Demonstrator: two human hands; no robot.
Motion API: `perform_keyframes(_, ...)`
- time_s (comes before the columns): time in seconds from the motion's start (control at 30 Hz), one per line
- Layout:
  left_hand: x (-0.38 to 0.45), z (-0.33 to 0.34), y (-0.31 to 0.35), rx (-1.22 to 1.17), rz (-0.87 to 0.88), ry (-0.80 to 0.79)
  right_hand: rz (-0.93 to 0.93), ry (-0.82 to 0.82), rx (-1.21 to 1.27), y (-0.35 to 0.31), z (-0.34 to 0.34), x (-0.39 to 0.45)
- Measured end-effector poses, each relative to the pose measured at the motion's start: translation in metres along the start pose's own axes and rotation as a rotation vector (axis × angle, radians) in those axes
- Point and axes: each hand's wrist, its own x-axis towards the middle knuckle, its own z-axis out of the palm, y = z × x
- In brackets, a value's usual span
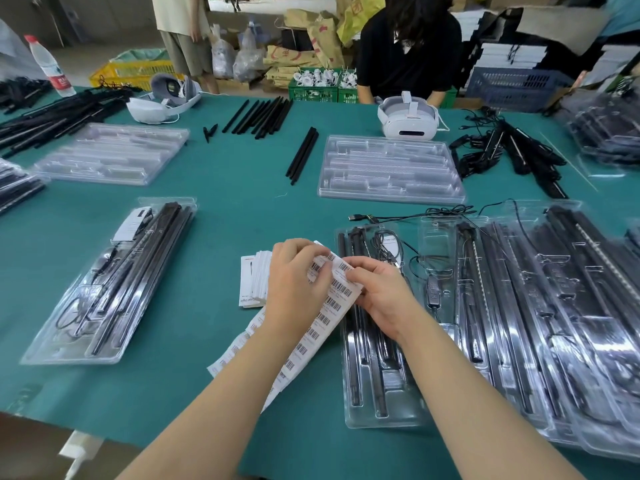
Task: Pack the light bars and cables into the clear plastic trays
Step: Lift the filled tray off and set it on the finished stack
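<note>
Both hands are at the middle of the green table, working a long strip of barcode labels. My left hand has its fingers curled over the upper part of the strip, pinching near the top edge; my right hand pinches the strip's right edge with thumb and fingertips, apparently lifting one label. Neither hand holds a light bar or a cable.

Relation that governs the coming move: the nearest packed tray lies directly to the right of the strip, touching or just under my right wrist. Its long axis runs away from me, roughly parallel to the strip, with black light bars seated lengthwise in its slots and a coiled cable at the far end. My right hand is plainly the nearer one to it; the left would have to cross over the strip.

Further packed trays overlap to the right of that one, long axes likewise running away from me. A separate packed tray sits well apart on the left, tilted slightly clockwise (it appears to carry a paper insert at its far end). A stack of white cards lies just left of my left hand.

Two empty trays stand further back, with loose bars between them.

Judgement: packing of the near trays appears complete; labelling is the step in hand.
</note>
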Motion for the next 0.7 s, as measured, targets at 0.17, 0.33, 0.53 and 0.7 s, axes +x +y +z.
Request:
perform_keyframes(0.17,0.016,-0.013,-0.002,-0.189,-0.358,-0.252,0.012,0.014,-0.031,-0.002,-0.004,-0.001)
perform_keyframes(0.33,0.027,-0.022,-0.01,-0.355,-0.429,-0.285,-0.147,0.112,-0.324,0.002,-0.01,-0.001)
perform_keyframes(0.53,0.03,-0.022,-0.016,-0.422,-0.515,-0.258,-0.25,0.201,-0.478,0.007,-0.012,-0.004)
perform_keyframes(0.7,0.03,-0.027,-0.02,-0.506,-0.507,-0.399,-0.245,0.222,-0.485,0.007,-0.013,-0.004)
